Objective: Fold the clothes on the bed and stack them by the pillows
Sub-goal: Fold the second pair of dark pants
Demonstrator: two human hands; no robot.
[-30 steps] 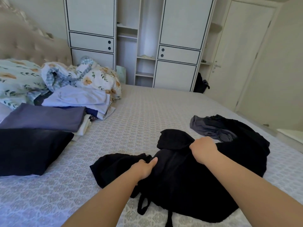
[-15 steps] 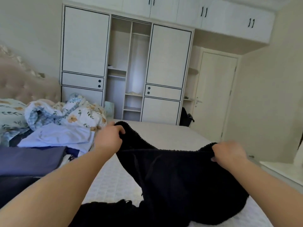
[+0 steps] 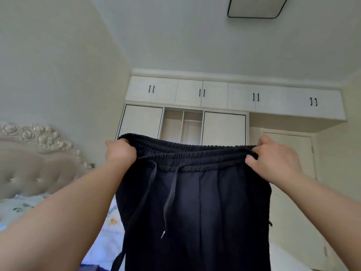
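Black drawstring trousers (image 3: 205, 212) hang in front of me, held up by their elastic waistband. My left hand (image 3: 120, 151) grips the left end of the waistband. My right hand (image 3: 273, 159) pinches the right end. The band is stretched level between them at about wardrobe height. The drawstrings dangle down the front. The trousers' lower part runs out of the frame, and they hide most of the bed and the other clothes.
A padded headboard (image 3: 35, 163) stands at the left, with floral bedding (image 3: 21, 208) below it. A white wardrobe (image 3: 214, 106) with open middle shelves fills the far wall. A door (image 3: 293, 173) is at the right.
Both hands have lifted the black trousers off the bed and raised them high, spreading the waistband wide. The view has tilted up towards the ceiling.
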